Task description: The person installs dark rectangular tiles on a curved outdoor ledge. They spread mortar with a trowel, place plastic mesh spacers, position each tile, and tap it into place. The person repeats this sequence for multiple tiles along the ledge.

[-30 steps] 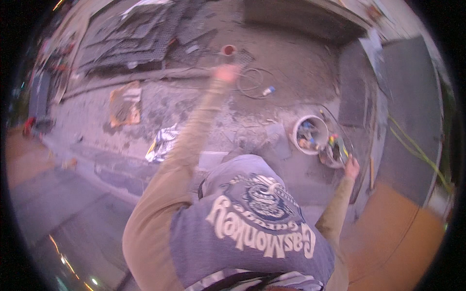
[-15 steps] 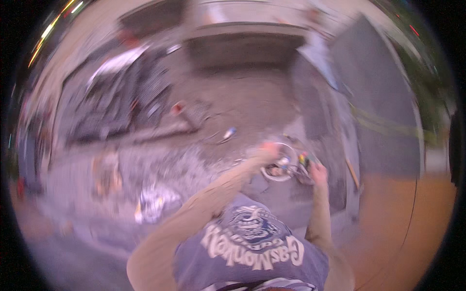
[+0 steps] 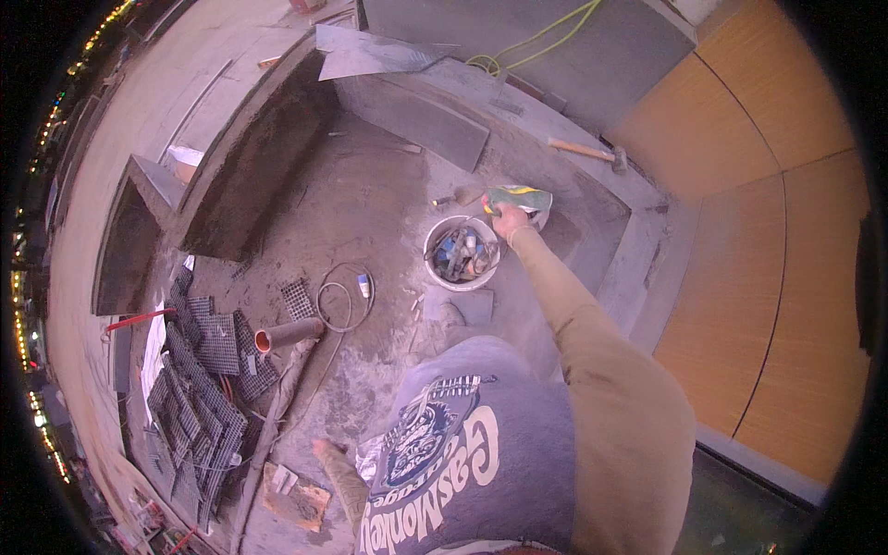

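My right hand [image 3: 509,222] is closed on the edge of a soft green, yellow and white bag [image 3: 529,198], just beyond and right of a white bucket. The bucket [image 3: 431,265] stands upright and holds a jumble of hand tools and pieces [image 3: 460,253]. My left hand [image 3: 330,450] is down at my left side, fingers loosely apart, with nothing visible in it. It is near some crumpled shiny plastic [image 3: 368,460] and a dusty wooden board [image 3: 296,498]. A small trowel [image 3: 460,196] lies beside the bag.
A hammer [image 3: 589,152] rests on the right ledge. Black grid mats [image 3: 199,407], an orange pipe [image 3: 289,335] and a looped hose [image 3: 324,305] lie left. A low wall [image 3: 264,157] crosses the far left; wood-coloured panels [image 3: 740,240] stand right.
The view has turned right. My left hand has left the bucket and dropped to my left side. My right hand has stretched farther out, gripping the bag beside the bucket.
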A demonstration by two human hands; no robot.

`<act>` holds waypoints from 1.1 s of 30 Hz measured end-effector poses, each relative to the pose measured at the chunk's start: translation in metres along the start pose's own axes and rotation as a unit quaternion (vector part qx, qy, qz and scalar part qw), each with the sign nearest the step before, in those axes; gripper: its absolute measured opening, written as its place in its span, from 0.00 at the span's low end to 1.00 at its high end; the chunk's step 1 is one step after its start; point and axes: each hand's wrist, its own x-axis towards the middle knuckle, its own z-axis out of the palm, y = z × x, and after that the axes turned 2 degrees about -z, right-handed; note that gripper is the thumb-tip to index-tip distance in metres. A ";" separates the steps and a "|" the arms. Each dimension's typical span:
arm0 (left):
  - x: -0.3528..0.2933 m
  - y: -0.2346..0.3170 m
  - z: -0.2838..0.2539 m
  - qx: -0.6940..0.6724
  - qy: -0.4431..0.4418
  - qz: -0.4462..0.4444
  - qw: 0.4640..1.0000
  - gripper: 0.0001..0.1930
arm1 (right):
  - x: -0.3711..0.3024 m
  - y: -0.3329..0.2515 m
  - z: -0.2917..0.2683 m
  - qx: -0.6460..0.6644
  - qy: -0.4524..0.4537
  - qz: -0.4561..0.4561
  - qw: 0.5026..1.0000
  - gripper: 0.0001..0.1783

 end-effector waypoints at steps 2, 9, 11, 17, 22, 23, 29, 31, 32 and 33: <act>0.012 -0.012 -0.022 -0.021 0.042 -0.022 0.999 0.30 | 0.004 -0.024 -0.017 0.022 0.088 -0.002 0.996 0.27; 0.053 0.139 -0.010 -0.170 0.057 0.154 0.972 0.28 | 0.028 -0.172 0.007 0.327 0.035 -0.044 0.943 0.35; 0.027 0.223 0.013 -0.230 -0.013 0.201 0.952 0.29 | 0.027 -0.202 0.052 0.350 0.089 -0.080 0.929 0.28; -0.039 0.317 -0.010 -0.499 -0.146 0.183 0.834 0.30 | -0.197 -0.367 0.008 0.351 -0.425 -0.213 0.807 0.36; -0.122 0.362 -0.056 -0.734 -0.342 0.128 0.573 0.32 | -0.172 -0.324 0.095 0.241 -0.234 -0.437 0.834 0.26; -0.139 0.358 -0.074 -0.765 -0.394 0.110 0.497 0.32 | -0.154 -0.306 0.114 0.184 -0.236 -0.379 0.876 0.26; -0.146 0.376 -0.064 -0.672 -0.211 0.314 0.637 0.31 | -0.106 -0.274 0.145 0.641 -0.485 0.144 0.577 0.26; -0.125 0.386 -0.038 -0.674 -0.127 0.268 0.677 0.31 | -0.149 -0.328 0.079 0.762 -0.533 0.078 0.361 0.26; -0.122 0.389 -0.020 -0.689 -0.171 0.232 0.665 0.31 | -0.153 -0.322 0.086 0.759 -0.483 0.079 0.429 0.27; -0.122 0.395 0.002 -0.696 -0.221 0.197 0.654 0.30 | -0.157 -0.304 0.098 0.753 -0.420 0.085 0.499 0.28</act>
